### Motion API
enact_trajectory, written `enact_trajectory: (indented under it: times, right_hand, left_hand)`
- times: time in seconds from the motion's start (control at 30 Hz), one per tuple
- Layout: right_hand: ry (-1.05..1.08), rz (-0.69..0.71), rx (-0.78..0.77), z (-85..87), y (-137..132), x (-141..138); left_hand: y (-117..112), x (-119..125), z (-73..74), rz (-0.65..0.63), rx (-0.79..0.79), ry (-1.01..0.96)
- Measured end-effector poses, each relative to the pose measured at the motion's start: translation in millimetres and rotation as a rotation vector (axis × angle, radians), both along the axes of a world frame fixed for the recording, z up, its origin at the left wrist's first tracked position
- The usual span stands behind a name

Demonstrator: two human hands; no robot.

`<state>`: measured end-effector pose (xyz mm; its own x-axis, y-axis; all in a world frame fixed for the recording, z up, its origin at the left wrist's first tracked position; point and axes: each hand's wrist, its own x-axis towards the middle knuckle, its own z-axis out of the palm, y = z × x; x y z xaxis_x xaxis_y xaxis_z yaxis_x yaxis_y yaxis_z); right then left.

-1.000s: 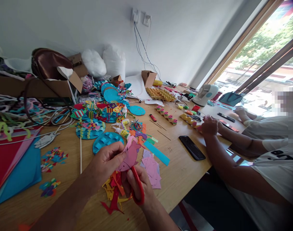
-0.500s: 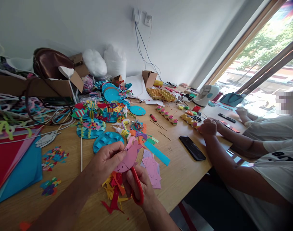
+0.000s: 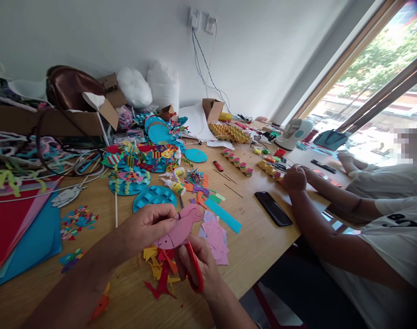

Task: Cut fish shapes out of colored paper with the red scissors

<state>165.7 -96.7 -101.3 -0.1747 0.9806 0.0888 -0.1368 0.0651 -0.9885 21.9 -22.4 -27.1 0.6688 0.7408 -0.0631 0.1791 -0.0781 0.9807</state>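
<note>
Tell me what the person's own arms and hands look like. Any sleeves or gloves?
Both are bare. The left hand and right hand wear no gloves, and no watch or bracelet shows at either wrist. The forearms are uncovered right to the picture's edge, so no sleeve is in view. No markings show.

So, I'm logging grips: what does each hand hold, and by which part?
The left hand pinches the pink paper fish at its upper edge; the right hand holds the red scissors by the handle.
</note>
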Motion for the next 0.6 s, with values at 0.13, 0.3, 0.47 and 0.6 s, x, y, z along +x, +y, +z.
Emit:
enact_trajectory:
  times: [0.13,0.3,0.47,0.6]
  right_hand:
    - [-0.010,0.012,-0.045,-1.1,-3,-1]
    - [-0.063,0.090,-0.199,-9.5,-6,5]
    - [-0.161,0.194,-0.368,-23.0,-13,21]
    - [-0.134,0.145,-0.295,-19.1,-13,39]
  left_hand:
    - [4,-9,0.2,-0.089,0.025,0.063]
    - [12,-31,3.3,-0.080,0.135,0.130]
    - [15,-41,13.1,0.231,0.184,-0.005]
    - [14,-39,14.2,0.328,0.237,-0.021]
